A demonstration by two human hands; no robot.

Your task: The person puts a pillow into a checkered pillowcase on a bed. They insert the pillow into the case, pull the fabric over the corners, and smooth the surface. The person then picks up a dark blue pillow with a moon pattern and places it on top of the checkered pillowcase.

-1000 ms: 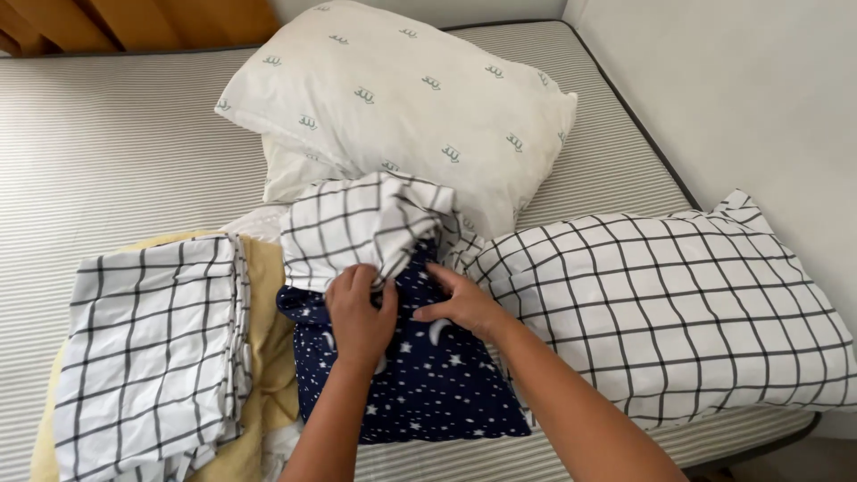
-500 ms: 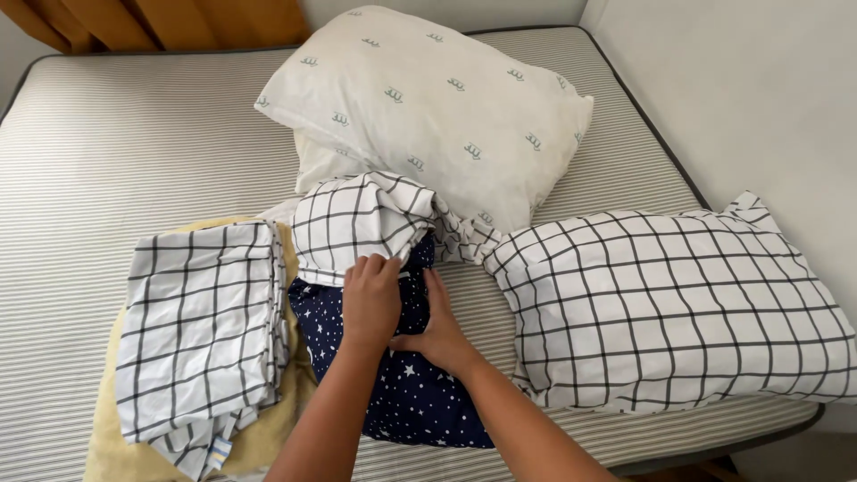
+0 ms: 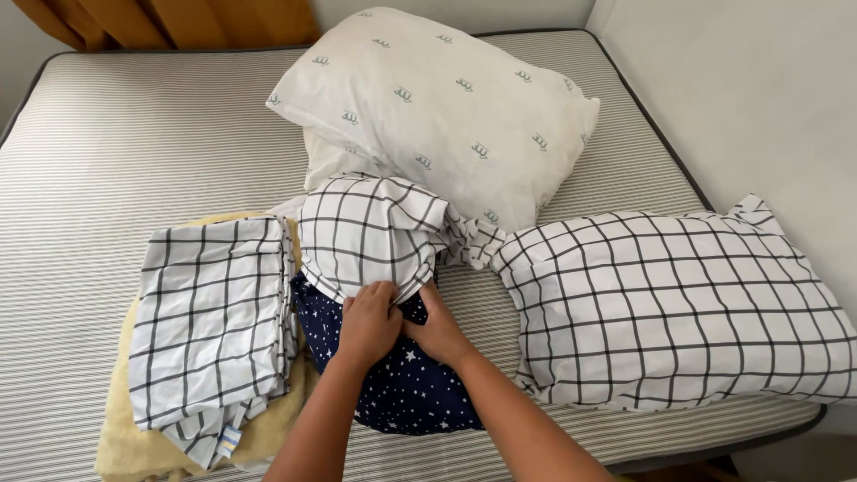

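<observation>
Both hands have drawn together at the checked pillowcase's (image 3: 368, 234) near edge — left hand (image 3: 368, 323) and right hand (image 3: 437, 332) each pinching its hem over the star-print navy pillow (image 3: 406, 393), mid-mattress (image 3: 134, 143). Left lies a folded checked sheet (image 3: 210, 321); right, a checked pillow (image 3: 669, 308).

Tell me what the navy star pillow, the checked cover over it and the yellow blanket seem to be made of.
Navy star pillow: looks like smooth woven cloth, matte, with a printed star pattern, probably cotton. Checked cover: thin woven fabric, likely cotton or a blend, since it creases and bunches sharply. Yellow blanket: appears fleecy or plush, with a soft nubby surface and rounded edges. The fibre itself cannot be told for sure.
</observation>
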